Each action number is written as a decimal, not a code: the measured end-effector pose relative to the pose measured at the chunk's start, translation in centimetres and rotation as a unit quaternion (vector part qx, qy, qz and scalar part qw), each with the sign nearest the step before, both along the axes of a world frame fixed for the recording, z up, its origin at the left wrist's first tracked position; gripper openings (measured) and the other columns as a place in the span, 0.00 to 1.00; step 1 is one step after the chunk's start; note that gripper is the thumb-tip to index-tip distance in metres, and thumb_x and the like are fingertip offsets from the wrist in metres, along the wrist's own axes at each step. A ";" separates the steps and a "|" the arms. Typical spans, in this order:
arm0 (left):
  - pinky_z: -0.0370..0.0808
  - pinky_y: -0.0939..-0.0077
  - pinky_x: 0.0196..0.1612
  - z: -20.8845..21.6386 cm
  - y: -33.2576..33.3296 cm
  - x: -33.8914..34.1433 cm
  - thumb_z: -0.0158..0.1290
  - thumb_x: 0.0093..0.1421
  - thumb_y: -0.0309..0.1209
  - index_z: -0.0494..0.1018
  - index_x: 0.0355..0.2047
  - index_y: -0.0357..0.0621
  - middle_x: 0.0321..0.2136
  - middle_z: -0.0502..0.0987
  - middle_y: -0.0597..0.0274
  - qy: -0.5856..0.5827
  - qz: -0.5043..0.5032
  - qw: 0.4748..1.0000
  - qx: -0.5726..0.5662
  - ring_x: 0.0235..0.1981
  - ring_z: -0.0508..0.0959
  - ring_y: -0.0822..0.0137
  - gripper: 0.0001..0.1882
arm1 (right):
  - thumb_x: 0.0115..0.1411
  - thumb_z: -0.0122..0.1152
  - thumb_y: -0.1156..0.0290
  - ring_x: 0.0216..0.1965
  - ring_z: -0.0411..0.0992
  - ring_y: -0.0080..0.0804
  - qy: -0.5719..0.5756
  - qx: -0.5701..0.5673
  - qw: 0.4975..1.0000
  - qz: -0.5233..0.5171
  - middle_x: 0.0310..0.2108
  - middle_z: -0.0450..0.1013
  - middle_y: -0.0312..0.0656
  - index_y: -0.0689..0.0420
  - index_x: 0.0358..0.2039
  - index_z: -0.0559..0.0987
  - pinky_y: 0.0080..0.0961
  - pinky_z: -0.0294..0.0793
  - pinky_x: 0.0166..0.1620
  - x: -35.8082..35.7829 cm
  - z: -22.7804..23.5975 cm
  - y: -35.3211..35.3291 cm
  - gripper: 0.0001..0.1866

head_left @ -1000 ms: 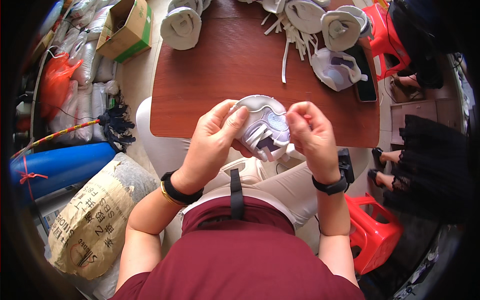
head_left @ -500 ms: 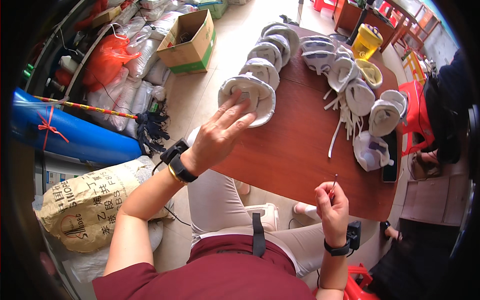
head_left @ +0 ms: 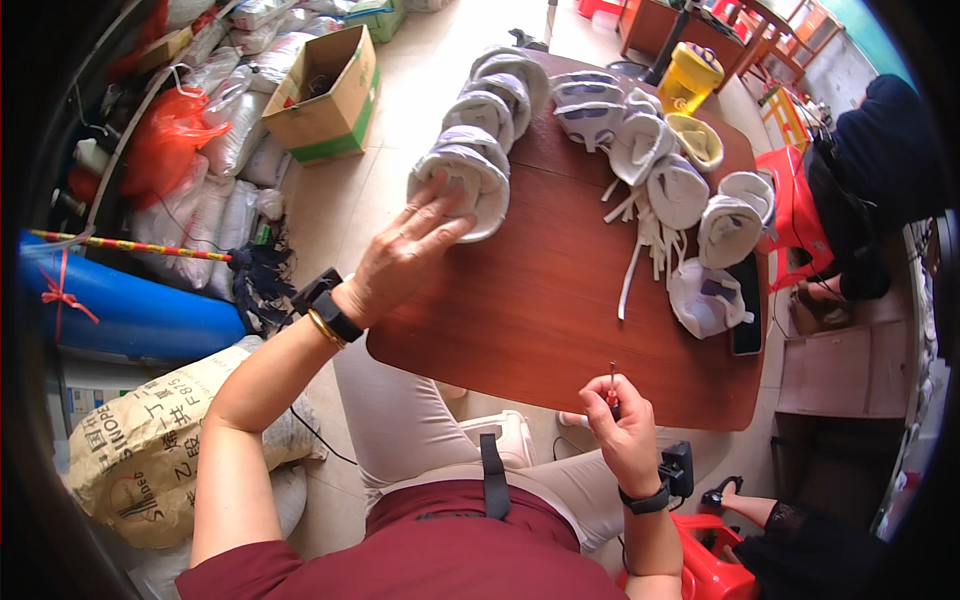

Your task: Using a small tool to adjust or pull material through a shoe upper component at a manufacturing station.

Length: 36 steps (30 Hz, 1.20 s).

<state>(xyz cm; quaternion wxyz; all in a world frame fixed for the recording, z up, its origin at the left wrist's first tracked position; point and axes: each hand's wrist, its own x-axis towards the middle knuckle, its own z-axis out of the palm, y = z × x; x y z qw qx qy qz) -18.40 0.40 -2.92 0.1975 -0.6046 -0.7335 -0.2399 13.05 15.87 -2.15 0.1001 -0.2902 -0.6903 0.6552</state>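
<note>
A row of white padded, cup-shaped fabric pieces (head_left: pixel 478 110) runs along the table's left edge, each nested against the one behind. My left hand (head_left: pixel 392 258) lies against the nearest cup-shaped piece (head_left: pixel 486 195), its fingers stretched out over the hollow and its thumb hidden. Over the table's near edge, my right hand (head_left: pixel 626 436) is closed around a small red-handled tool (head_left: pixel 614 407) with a thin metal shaft pointing up. What the shaft's tip is shaped like is too small to tell. More of the white pieces (head_left: pixel 678 190) lie in a loose group on the right.
The brown wooden table (head_left: pixel 540 310) carries white strips (head_left: pixel 645 245), a dark phone (head_left: pixel 746 300) and a yellow lidded container (head_left: pixel 690 78). Left on the floor stand an open carton (head_left: pixel 325 100), sacks and a blue roll (head_left: pixel 140 305). A person in dark clothes (head_left: pixel 885 150) is at right.
My left hand has pressed the nearest cup-shaped piece back against the row, narrowing the gap. My right hand still grips the red-handled tool. The whole view has shifted to the right.
</note>
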 end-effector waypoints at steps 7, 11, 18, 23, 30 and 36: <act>0.56 0.52 0.69 -1.2 1.1 -1.3 0.62 0.51 0.26 0.69 0.57 0.42 0.65 0.61 0.49 -0.064 -0.047 0.985 -0.150 0.70 0.55 0.48 0.31 | 0.64 0.61 0.70 0.23 0.60 0.13 0.008 0.062 0.998 0.011 0.21 0.66 0.28 0.60 0.34 0.77 0.16 0.62 0.26 -0.7 2.3 0.4 0.06; 0.58 0.53 0.68 -0.3 0.0 -1.4 0.61 0.54 0.26 0.73 0.52 0.40 0.64 0.64 0.48 -0.112 -0.053 0.981 -0.152 0.68 0.59 0.46 0.24 | 0.63 0.62 0.71 0.23 0.60 0.14 0.058 0.205 0.974 -0.081 0.22 0.66 0.29 0.59 0.32 0.77 0.18 0.62 0.26 -0.5 3.5 3.6 0.06; 0.59 0.54 0.67 2.9 -1.5 1.6 0.56 0.57 0.21 0.74 0.49 0.37 0.65 0.63 0.47 -0.110 0.011 0.982 -0.154 0.68 0.58 0.43 0.18 | 0.57 0.66 0.75 0.34 0.70 0.30 -0.002 0.406 0.875 -0.263 0.38 0.72 0.40 0.61 0.44 0.75 0.27 0.73 0.38 0.5 1.8 13.6 0.15; 0.63 0.53 0.66 4.3 -2.3 6.3 0.57 0.53 0.18 0.76 0.46 0.40 0.58 0.71 0.49 -0.181 -0.032 0.980 -0.083 0.64 0.65 0.46 0.19 | 0.56 0.66 0.77 0.36 0.75 0.37 -0.072 0.541 0.823 -0.156 0.38 0.74 0.44 0.61 0.44 0.76 0.30 0.75 0.39 -0.4 0.7 13.4 0.15; 0.75 0.60 0.53 3.6 -1.6 15.1 0.59 0.54 0.18 0.76 0.45 0.40 0.49 0.77 0.52 -0.387 -0.137 0.911 -0.032 0.51 0.76 0.51 0.16 | 0.58 0.65 0.77 0.34 0.69 0.23 -0.109 0.393 0.901 -0.148 0.36 0.72 0.36 0.60 0.41 0.77 0.22 0.70 0.38 2.9 2.9 10.3 0.11; 0.79 0.72 0.42 2.2 -0.9 18.4 0.52 0.63 0.21 0.75 0.48 0.37 0.46 0.79 0.53 -0.582 -0.106 0.802 -0.075 0.45 0.79 0.62 0.13 | 0.66 0.57 0.72 0.19 0.52 0.08 0.117 -0.154 0.970 -0.145 0.24 0.59 0.22 0.55 0.50 0.73 0.11 0.48 0.20 2.1 4.9 4.2 0.13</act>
